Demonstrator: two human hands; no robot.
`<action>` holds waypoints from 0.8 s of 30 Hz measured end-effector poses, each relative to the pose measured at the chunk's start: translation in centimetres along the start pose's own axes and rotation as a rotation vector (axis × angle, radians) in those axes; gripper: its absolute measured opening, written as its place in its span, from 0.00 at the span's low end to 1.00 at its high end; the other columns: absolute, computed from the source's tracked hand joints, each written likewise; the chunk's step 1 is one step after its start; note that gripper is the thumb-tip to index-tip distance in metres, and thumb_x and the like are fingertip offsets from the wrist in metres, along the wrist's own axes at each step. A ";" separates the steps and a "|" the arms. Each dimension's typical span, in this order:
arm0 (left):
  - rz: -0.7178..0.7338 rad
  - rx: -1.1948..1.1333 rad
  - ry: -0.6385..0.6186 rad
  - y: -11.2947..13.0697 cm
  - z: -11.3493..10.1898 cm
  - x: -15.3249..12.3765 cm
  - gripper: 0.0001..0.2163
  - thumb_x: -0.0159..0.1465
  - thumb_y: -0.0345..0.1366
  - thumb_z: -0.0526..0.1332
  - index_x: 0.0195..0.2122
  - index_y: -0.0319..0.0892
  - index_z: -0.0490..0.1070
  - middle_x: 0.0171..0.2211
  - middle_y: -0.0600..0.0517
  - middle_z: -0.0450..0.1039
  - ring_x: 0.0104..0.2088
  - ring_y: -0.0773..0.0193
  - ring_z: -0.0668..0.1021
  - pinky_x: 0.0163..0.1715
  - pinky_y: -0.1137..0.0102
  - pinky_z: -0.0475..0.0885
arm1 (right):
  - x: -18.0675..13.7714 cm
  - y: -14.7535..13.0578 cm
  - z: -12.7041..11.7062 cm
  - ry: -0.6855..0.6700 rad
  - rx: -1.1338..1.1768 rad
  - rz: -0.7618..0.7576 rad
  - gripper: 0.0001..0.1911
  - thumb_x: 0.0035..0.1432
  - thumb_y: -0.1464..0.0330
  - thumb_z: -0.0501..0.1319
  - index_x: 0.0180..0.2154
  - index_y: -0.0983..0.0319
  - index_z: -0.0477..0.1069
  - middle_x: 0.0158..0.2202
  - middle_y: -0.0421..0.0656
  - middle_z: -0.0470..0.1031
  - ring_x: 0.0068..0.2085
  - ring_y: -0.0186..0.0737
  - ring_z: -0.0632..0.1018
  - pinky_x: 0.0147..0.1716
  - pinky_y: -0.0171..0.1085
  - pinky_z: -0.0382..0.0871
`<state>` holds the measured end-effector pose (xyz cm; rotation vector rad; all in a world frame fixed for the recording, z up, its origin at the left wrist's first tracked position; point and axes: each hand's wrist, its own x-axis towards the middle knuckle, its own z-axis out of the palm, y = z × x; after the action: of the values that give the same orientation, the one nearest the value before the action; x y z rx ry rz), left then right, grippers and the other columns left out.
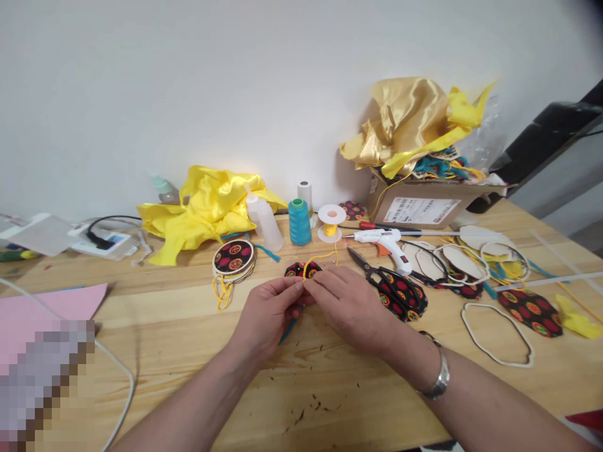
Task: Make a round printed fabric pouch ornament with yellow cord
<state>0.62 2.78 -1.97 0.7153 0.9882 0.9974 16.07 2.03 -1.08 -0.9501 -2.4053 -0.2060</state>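
My left hand (266,311) and my right hand (351,307) meet over the table, thumbs and fingertips pinched together. Between them is a yellow cord (321,255), which loops up and back toward a spool of yellow cord (330,230). Just behind my fingertips shows a black patterned fabric piece (296,269), partly covered by my hands. A teal cord (288,331) hangs below my left fingers. Close to my right hand lie black-handled scissors (377,271) on patterned fabric. The exact grip of each fingertip is hidden.
A white glue gun (384,242) lies behind the scissors. A teal thread cone (299,223) and plastic bottle (266,223) stand at the back. Wooden frames (497,364) lie right, before a cardboard box (419,204). A white cable (125,370) runs along the left.
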 end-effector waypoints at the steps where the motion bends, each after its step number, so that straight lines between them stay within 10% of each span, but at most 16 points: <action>1: 0.004 0.002 0.000 0.0 0.0 0.0 0.05 0.49 0.32 0.67 0.26 0.36 0.77 0.21 0.51 0.74 0.22 0.72 0.72 0.19 0.79 0.60 | 0.0 0.0 -0.1 -0.009 -0.024 -0.016 0.11 0.60 0.75 0.50 0.37 0.68 0.70 0.31 0.47 0.70 0.34 0.40 0.68 0.33 0.39 0.64; 24: 0.084 0.129 0.029 -0.4 -0.3 0.1 0.08 0.48 0.35 0.67 0.30 0.38 0.78 0.24 0.50 0.76 0.23 0.70 0.71 0.22 0.76 0.64 | 0.2 -0.4 -0.7 -0.046 -0.194 -0.053 0.11 0.59 0.76 0.48 0.34 0.67 0.69 0.30 0.47 0.68 0.33 0.41 0.68 0.30 0.41 0.60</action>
<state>0.53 2.78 -2.43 0.8575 1.0618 1.0256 16.00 1.63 -0.32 -0.9865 -2.4880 -0.4487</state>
